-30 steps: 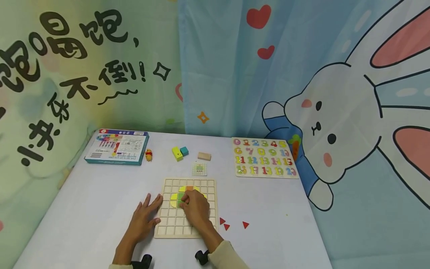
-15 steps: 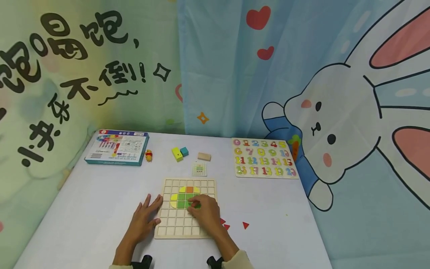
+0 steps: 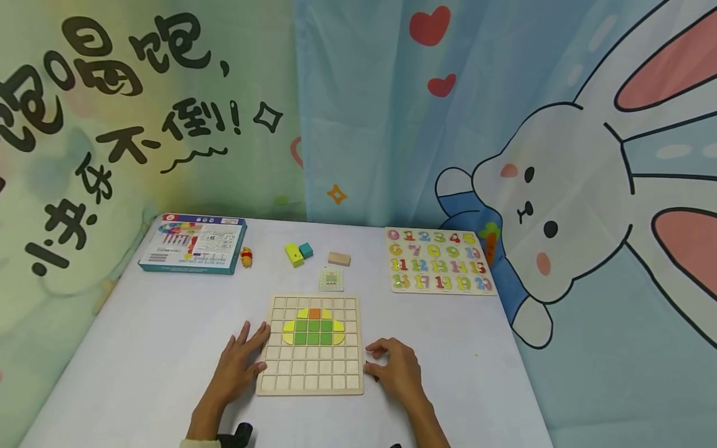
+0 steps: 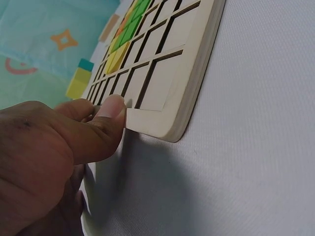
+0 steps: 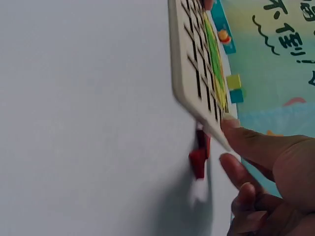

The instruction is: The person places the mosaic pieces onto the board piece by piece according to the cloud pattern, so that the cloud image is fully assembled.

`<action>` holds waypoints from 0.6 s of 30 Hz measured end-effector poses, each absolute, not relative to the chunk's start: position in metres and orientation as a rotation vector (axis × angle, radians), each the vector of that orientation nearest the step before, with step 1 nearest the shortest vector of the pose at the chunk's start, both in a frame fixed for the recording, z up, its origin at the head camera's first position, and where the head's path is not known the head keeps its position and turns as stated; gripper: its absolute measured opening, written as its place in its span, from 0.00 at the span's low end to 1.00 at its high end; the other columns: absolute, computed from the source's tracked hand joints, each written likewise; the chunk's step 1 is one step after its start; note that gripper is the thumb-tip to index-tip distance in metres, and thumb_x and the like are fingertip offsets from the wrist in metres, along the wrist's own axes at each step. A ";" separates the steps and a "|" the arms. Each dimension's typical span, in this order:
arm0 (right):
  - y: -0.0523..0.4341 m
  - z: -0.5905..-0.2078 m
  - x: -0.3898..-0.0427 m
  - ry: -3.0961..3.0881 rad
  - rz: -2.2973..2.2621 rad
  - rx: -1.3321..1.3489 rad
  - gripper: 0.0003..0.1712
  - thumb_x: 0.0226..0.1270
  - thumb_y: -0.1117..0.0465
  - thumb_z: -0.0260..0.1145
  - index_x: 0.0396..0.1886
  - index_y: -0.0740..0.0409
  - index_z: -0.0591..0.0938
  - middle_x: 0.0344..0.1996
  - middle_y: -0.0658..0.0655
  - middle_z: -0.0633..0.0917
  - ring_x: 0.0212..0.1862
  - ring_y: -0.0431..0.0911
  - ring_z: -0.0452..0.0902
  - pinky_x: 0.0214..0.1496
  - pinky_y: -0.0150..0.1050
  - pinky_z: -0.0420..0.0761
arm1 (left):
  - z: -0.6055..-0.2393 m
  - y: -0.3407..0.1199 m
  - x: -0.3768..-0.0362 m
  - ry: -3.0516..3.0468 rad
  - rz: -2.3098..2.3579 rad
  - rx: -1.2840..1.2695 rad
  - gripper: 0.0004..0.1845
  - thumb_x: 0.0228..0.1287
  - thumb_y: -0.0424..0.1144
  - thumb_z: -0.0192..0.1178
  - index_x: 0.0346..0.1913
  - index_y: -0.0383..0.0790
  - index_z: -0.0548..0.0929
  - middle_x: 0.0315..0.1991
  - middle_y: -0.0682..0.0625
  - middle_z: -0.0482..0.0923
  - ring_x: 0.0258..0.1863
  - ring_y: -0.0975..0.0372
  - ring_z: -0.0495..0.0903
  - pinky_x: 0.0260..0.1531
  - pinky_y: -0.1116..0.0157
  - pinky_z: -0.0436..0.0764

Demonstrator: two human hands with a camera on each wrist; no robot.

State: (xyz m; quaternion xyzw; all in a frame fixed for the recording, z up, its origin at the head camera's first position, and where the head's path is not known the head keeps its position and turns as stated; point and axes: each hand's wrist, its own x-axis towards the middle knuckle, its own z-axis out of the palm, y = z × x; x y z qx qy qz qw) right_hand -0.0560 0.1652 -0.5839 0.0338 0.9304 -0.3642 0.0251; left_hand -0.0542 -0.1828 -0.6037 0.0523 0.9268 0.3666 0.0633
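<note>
A wooden grid board [image 3: 302, 376] lies before me. Set in its upper cells are green square tiles [image 3: 313, 338], an orange tile [image 3: 315, 313] and round-edged yellow tiles [image 3: 338, 338]. My left hand [image 3: 236, 364] rests at the board's left side, fingers spread, the thumb [image 4: 112, 107] touching the rim in the left wrist view. Just off the right edge, my right hand [image 3: 399, 372] has its thumb and fingers bent but apart, with nothing visible between them. Small red triangles [image 5: 197, 162] lie by that edge in the right wrist view; the hand hides them from the head view.
A small pattern card [image 3: 331, 280] sits beyond the board. Behind it are a wooden block [image 3: 338, 259], a yellow-green block [image 3: 294, 255], a teal block [image 3: 305, 250] and a little figurine [image 3: 246, 257]. A boxed set [image 3: 193, 246] stands back left, a number board [image 3: 439, 261] back right.
My right hand has left the tiles and moved right, past the board's edge to the red triangles. The green tiles it covered now show. The left hand has stayed put.
</note>
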 end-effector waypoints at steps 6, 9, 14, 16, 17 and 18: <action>0.171 -0.590 -0.052 2.902 -1.029 0.030 0.15 0.47 0.61 0.88 0.34 0.47 0.91 0.31 0.46 0.84 0.35 0.40 0.78 0.33 0.35 0.74 | -0.605 -0.183 -0.055 2.797 1.108 0.160 0.45 0.58 0.28 0.73 0.80 0.42 0.68 0.82 0.44 0.62 0.85 0.36 0.48 0.81 0.29 0.44; 0.168 -0.590 -0.053 2.903 -1.031 0.014 0.13 0.48 0.63 0.87 0.30 0.46 0.90 0.30 0.45 0.84 0.35 0.41 0.78 0.33 0.37 0.74 | -0.605 -0.183 -0.055 2.796 1.111 0.160 0.45 0.58 0.29 0.73 0.80 0.42 0.69 0.81 0.44 0.62 0.85 0.35 0.48 0.81 0.29 0.44; 0.165 -0.588 -0.054 2.897 -1.039 0.012 0.14 0.50 0.66 0.85 0.31 0.47 0.88 0.30 0.46 0.86 0.36 0.41 0.80 0.34 0.38 0.75 | -0.605 -0.183 -0.055 2.792 1.104 0.156 0.45 0.59 0.29 0.73 0.81 0.42 0.68 0.82 0.44 0.62 0.85 0.36 0.48 0.81 0.30 0.43; 0.163 -0.586 -0.055 2.911 -1.023 0.017 0.14 0.51 0.67 0.84 0.33 0.48 0.89 0.30 0.46 0.85 0.36 0.41 0.79 0.34 0.38 0.75 | -0.604 -0.183 -0.055 2.793 1.106 0.157 0.46 0.58 0.29 0.73 0.81 0.42 0.68 0.82 0.44 0.62 0.85 0.35 0.48 0.81 0.29 0.43; 0.163 -0.586 -0.055 2.923 -1.007 0.020 0.13 0.52 0.67 0.84 0.34 0.49 0.89 0.30 0.46 0.84 0.35 0.41 0.78 0.33 0.37 0.74 | -0.604 -0.183 -0.055 2.794 1.105 0.158 0.46 0.58 0.29 0.73 0.81 0.42 0.68 0.82 0.44 0.62 0.85 0.35 0.48 0.81 0.29 0.43; 0.162 -0.585 -0.055 2.936 -0.985 0.027 0.13 0.53 0.67 0.83 0.35 0.49 0.89 0.30 0.46 0.83 0.35 0.40 0.77 0.33 0.37 0.74 | -0.604 -0.183 -0.055 2.795 1.106 0.158 0.46 0.58 0.29 0.73 0.81 0.42 0.68 0.82 0.44 0.62 0.85 0.35 0.48 0.81 0.29 0.43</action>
